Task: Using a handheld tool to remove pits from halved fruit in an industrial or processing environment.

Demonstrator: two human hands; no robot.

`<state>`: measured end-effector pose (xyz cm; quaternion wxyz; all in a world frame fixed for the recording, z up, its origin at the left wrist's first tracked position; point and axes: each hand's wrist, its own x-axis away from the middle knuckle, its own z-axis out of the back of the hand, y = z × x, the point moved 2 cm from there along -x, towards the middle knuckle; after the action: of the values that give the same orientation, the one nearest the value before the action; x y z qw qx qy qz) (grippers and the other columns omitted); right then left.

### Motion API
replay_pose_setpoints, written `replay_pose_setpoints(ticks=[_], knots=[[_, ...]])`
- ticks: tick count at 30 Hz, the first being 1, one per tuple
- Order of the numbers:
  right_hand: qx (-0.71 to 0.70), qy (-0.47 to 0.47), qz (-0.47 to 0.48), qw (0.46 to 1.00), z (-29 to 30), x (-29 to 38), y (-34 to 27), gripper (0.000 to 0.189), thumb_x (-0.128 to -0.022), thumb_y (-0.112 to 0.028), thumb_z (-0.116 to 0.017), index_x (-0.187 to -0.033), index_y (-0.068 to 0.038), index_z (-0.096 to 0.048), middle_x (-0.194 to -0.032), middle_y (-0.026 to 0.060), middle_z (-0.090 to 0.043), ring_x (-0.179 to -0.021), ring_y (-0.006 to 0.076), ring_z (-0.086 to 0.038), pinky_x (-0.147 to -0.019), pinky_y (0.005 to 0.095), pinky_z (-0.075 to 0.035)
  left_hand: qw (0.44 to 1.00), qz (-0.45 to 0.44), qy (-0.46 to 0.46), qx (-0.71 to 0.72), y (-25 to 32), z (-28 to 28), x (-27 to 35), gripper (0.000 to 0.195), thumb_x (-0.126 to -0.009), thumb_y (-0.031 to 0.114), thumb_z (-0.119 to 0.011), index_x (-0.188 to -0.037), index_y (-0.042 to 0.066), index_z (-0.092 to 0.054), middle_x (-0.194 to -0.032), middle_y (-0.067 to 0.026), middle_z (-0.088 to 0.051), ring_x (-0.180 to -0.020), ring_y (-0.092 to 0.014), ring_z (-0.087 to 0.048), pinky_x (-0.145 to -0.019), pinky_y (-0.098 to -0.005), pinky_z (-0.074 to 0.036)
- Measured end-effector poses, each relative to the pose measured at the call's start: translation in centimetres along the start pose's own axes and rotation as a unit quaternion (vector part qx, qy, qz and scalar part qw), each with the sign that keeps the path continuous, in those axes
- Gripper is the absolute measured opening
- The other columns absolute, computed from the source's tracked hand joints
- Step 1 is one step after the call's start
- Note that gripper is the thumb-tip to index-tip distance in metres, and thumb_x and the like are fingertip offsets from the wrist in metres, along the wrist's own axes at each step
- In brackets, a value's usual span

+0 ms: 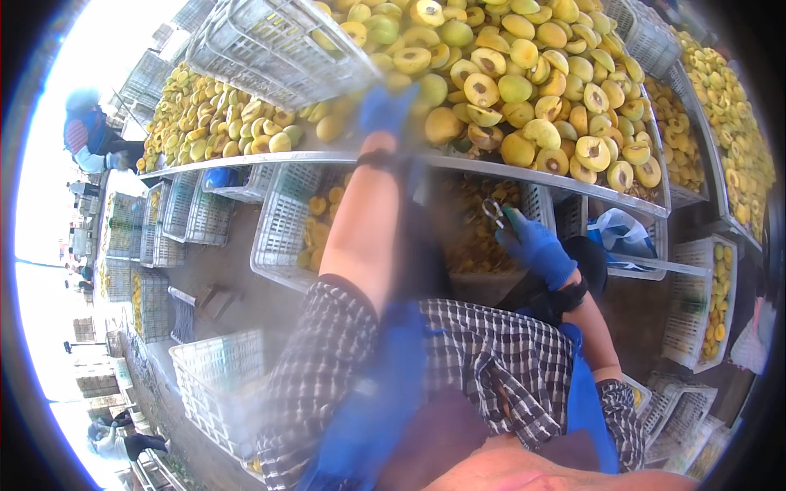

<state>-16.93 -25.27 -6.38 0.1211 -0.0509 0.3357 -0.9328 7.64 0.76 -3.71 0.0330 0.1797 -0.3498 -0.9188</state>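
Observation:
My left hand (385, 112), in a blue glove, reaches over the metal-edged table (479, 164) among the yellow-green fruit. It is blurred, and whether it holds anything cannot be told. Halved fruit (481, 89), some with stones and some with hollows, lies heaped on the table to its right. Nearer to me, my right hand (535, 247), also blue-gloved, is closed around a small looped metal tool (493, 212), its loop pointing up and left. Below the table edge, a crate (276, 230) of fruit halves stands beside a container of brownish scraps (482, 245).
A pale plastic crate (282, 49) rests tilted on the table at upper left. More crates (694, 307) stand at right and along the left. Another crate (212, 380) is behind my left arm. A co-worker (92, 135) is at the table's far left end.

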Motion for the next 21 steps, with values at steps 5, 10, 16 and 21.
replay_pose_setpoints(ticks=[5,10,16,21], knots=[[-0.038,0.047,0.057,0.997,-1.2,1.6,1.3,0.041,-0.091,-0.025,-0.061,-0.124,-0.004,-0.050,-0.081,0.0184,-0.066,-0.072,0.0344,-0.065,-0.062,0.0430,-0.049,0.997,0.028,-0.039,0.053,1.3,1.5,1.4,0.072,-0.073,0.057,-0.070,-0.117,0.001,-0.063,-0.113,-0.0223,-0.065,-0.108,-0.033,-0.061,-0.090,-0.0400,-0.047],[-0.422,0.020,-0.089,0.902,1.9,0.0,-1.5,0.035,-0.096,-0.030,-0.056,-0.122,-0.007,-0.054,-0.069,0.0039,-0.058,-0.055,0.0137,-0.057,-0.046,0.0282,-0.042,0.991,-0.018,-0.123,0.059,6.8,5.7,7.9,0.050,-0.078,0.036,-0.074,-0.117,0.007,-0.064,-0.117,-0.0190,-0.064,-0.111,-0.032,-0.060,-0.086,-0.0397,-0.050],[-0.531,0.161,-0.052,0.830,1.0,-5.8,-0.3,0.035,-0.096,-0.034,-0.057,-0.119,-0.007,-0.054,-0.075,0.0012,-0.059,-0.050,0.0096,-0.053,-0.039,0.0219,-0.038,0.920,-0.348,-0.137,0.120,10.7,4.9,15.2,0.049,-0.087,0.007,-0.059,-0.135,0.010,-0.051,-0.145,-0.0154,-0.042,-0.129,-0.031,-0.048,-0.101,-0.0423,-0.045],[-0.624,0.147,-0.051,0.766,5.2,-4.4,-5.6,0.037,-0.091,-0.029,-0.066,-0.118,-0.008,-0.052,-0.080,0.0003,-0.061,-0.053,0.0054,-0.055,-0.041,0.0199,-0.042,0.757,-0.108,-0.224,0.605,11.5,3.9,16.8,0.068,-0.084,0.004,-0.064,-0.145,0.001,-0.033,-0.141,-0.0183,-0.044,-0.129,-0.027,-0.045,-0.105,-0.0362,-0.039]])
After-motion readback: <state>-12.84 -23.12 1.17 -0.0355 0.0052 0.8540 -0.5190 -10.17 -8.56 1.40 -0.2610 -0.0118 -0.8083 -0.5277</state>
